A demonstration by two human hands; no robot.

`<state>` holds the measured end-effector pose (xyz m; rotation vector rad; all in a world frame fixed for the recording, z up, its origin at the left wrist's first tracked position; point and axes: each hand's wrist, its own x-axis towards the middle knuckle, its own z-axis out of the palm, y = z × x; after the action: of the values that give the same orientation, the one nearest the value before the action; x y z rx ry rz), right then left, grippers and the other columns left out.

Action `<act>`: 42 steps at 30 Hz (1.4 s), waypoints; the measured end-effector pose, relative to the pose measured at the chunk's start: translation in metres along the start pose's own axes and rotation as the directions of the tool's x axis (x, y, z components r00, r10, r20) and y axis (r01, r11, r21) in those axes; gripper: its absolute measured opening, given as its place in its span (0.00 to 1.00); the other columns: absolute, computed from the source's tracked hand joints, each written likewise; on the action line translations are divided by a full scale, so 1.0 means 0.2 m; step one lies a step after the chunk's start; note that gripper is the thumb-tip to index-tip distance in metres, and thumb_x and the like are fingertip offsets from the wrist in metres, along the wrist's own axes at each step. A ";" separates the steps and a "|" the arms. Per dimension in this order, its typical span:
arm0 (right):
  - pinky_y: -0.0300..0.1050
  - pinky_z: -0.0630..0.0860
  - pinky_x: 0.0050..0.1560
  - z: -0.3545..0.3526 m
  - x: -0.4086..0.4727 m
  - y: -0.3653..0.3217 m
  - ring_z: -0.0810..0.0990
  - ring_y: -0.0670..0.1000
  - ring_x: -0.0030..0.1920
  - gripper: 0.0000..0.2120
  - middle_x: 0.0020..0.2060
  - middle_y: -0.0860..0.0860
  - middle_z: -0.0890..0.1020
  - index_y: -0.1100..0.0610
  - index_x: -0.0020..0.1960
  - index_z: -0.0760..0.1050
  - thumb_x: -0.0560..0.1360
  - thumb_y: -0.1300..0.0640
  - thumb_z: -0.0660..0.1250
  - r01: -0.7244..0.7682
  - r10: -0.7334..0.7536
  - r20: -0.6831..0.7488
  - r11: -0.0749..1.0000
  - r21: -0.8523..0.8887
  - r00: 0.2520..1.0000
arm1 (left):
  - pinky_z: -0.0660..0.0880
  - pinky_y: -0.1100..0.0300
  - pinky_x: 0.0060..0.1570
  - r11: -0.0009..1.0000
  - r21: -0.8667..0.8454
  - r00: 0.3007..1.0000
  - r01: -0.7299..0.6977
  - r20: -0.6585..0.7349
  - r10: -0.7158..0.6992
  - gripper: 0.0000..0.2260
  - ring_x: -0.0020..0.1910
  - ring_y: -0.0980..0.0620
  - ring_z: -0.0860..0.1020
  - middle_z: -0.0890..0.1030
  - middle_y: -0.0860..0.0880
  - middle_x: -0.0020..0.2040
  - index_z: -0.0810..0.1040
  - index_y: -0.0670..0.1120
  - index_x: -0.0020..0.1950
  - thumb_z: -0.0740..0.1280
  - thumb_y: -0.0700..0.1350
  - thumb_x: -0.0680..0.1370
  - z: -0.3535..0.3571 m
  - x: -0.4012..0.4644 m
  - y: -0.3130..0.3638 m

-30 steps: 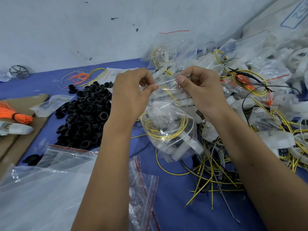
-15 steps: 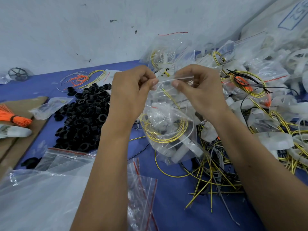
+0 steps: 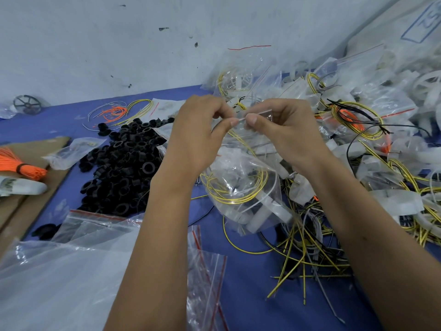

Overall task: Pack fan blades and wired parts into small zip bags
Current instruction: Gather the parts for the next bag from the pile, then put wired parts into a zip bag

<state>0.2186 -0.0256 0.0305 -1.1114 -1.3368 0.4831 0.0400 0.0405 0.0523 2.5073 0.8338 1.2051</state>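
Note:
A small clear zip bag [image 3: 241, 187] hangs in front of me above the blue table [image 3: 250, 283]. Inside it are coiled yellow wire and white fan parts. My left hand [image 3: 198, 137] pinches the bag's top strip at its left end. Close beside it, my right hand [image 3: 286, 132] pinches the same strip between thumb and fingers. The two thumbs nearly meet. The bag's body sags below both hands.
A heap of black plastic rings [image 3: 121, 166] lies at left. Filled zip bags and white fan blades [image 3: 358, 115] pile up at right. Loose yellow and black wires [image 3: 307, 249] lie below the bag. Flat zip bags [image 3: 205, 278] and a large plastic sheet [image 3: 55, 283] lie near me.
My two hands have drawn closer together along the bag's top strip, the right thumb sliding left toward the left thumb. The bag has stayed hanging in place.

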 end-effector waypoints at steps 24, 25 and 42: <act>0.37 0.77 0.40 -0.01 0.00 0.01 0.82 0.47 0.37 0.02 0.36 0.51 0.86 0.59 0.48 0.85 0.76 0.64 0.74 -0.055 0.056 -0.060 0.998 0.022 0.997 | 0.73 0.61 0.52 0.997 -0.072 0.999 0.011 0.034 -0.009 0.01 0.45 0.57 0.78 0.82 0.55 0.43 0.81 0.45 0.46 0.70 0.41 0.78 -0.02 -0.02 -0.06; 0.38 0.77 0.40 -0.01 0.00 0.00 0.83 0.48 0.38 0.02 0.37 0.52 0.86 0.59 0.48 0.85 0.76 0.64 0.74 -0.056 0.057 -0.047 0.998 0.019 0.997 | 0.73 0.61 0.51 0.996 -0.085 0.999 0.001 0.037 0.002 0.02 0.45 0.58 0.78 0.82 0.55 0.42 0.81 0.45 0.46 0.71 0.42 0.78 -0.01 -0.01 -0.06; 0.35 0.78 0.41 -0.01 -0.01 -0.01 0.83 0.47 0.38 0.06 0.35 0.50 0.86 0.54 0.46 0.85 0.76 0.64 0.74 -0.093 0.093 -0.055 0.996 0.004 0.994 | 0.67 0.76 0.49 0.995 -0.087 0.998 0.050 -0.024 -0.053 0.03 0.43 0.65 0.76 0.80 0.61 0.39 0.83 0.45 0.43 0.74 0.44 0.75 0.00 -0.03 -0.12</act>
<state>0.2197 -0.0278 0.0313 -1.1816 -1.2399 0.5181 0.0274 0.0561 0.0382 2.3918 0.8290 1.2329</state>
